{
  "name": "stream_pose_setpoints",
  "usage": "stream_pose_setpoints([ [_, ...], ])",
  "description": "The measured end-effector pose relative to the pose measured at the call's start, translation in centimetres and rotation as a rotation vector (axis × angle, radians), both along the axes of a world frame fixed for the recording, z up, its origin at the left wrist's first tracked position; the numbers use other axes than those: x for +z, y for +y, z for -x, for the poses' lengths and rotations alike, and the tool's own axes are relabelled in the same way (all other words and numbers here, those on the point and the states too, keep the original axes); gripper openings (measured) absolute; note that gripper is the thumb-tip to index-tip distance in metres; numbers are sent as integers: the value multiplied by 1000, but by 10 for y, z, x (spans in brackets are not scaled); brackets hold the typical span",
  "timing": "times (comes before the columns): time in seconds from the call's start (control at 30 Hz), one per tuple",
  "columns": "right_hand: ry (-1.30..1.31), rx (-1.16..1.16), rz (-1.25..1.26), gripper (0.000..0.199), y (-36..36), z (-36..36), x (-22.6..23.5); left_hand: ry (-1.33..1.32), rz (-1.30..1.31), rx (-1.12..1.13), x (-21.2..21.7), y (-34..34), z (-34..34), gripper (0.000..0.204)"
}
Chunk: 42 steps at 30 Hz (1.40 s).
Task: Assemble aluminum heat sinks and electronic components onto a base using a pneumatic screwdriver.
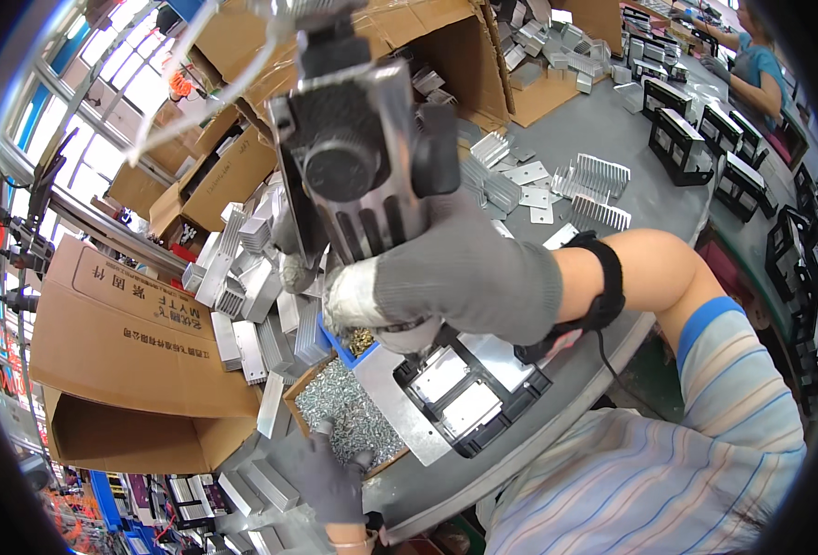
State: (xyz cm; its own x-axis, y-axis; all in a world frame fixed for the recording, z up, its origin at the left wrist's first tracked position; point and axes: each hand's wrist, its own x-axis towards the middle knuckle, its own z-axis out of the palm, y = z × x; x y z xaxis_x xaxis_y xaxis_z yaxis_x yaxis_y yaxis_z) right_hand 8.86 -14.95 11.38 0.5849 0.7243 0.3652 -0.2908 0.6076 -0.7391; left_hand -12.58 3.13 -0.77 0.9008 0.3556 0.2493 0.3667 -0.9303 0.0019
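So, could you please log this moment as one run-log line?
right hand: grips electric screwdriver | left hand: reaching into screw box | black frame assembly: on grey table

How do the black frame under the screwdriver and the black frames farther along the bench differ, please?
The black frame on the bench lies flat, with shiny metal plates inside, while the black frames farther along the bench stand upright and look open. The near one sits just below the right hand, which grips an electric screwdriver; the far ones stand untouched in a row. Both are black, boxy housings on the grey bench.
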Motion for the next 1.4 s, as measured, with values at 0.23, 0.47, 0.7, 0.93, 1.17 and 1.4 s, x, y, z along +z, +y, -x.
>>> stream_pose_setpoints([
  [0.23,-128,-237,205,20,15,-6,-25,-203,421,100,-39,27,0,27],
  [0.47,-93,-351,194,24,17,1,-24,-184,351,120,-31,10,1,26],
  [0.7,-85,-262,433,45,17,1,-30,-128,469,159,-20,9,-2,20],
  [0.93,-101,-188,545,67,11,6,-21,-363,486,117,7,-17,-13,17],
  [1.17,-384,-232,476,39,10,6,-15,-635,696,-164,34,-87,-32,16],
  [1.4,-379,-269,459,35,19,8,-17,-446,445,-460,24,-110,-49,18],
])
